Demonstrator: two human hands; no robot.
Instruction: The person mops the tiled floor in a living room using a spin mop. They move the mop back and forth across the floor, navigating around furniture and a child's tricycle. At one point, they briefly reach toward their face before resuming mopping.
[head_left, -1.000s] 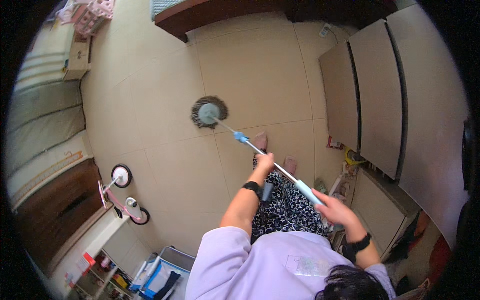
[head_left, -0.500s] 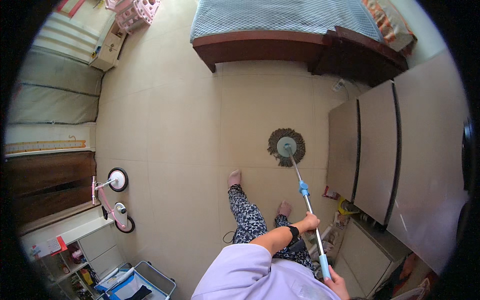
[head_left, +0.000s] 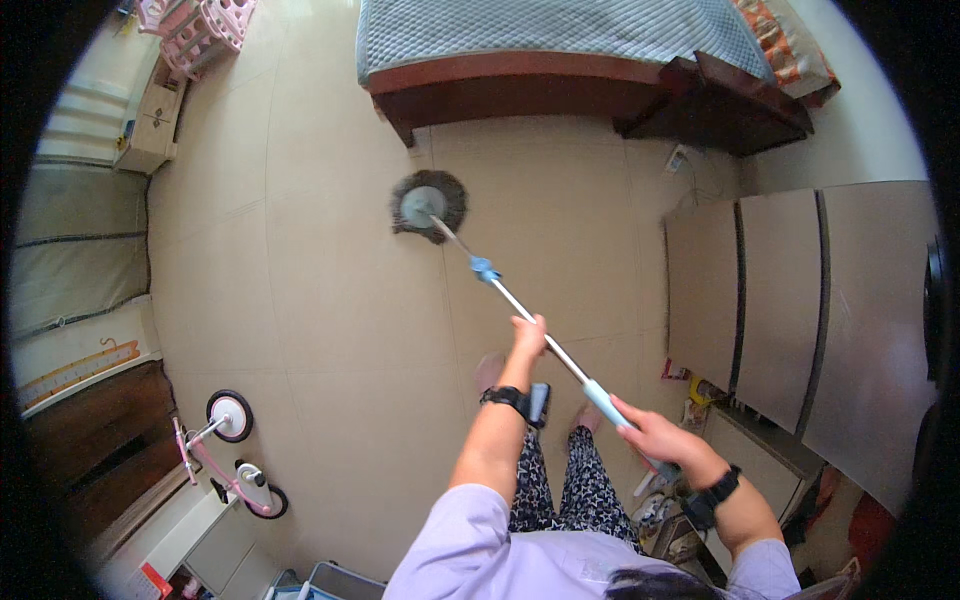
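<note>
A spin mop (head_left: 515, 299) with a metal pole slants across the tiled floor, away from me and to the left. Its round, dark grey string head (head_left: 450, 188) lies on the tiles near the bed's front left leg, slightly blurred. My left hand (head_left: 530, 335) is closed round the middle of the pole, below the blue collar (head_left: 485, 270). My right hand (head_left: 655, 438) is closed on the light blue grip (head_left: 608, 404) at the upper end of the pole. Both wrists wear dark bands.
A bed (head_left: 510, 85) with a dark wooden frame stands at the far side. Grey cabinets (head_left: 780, 300) line the right, with clutter at their foot. A pink balance bike (head_left: 230, 460) stands at the left. A blue folding frame (head_left: 330, 580) is at the lower left.
The mop head has swept left and away from me, from near the cabinets to near the bed's left leg. Both hands have moved forward with the pole, still gripping it.
</note>
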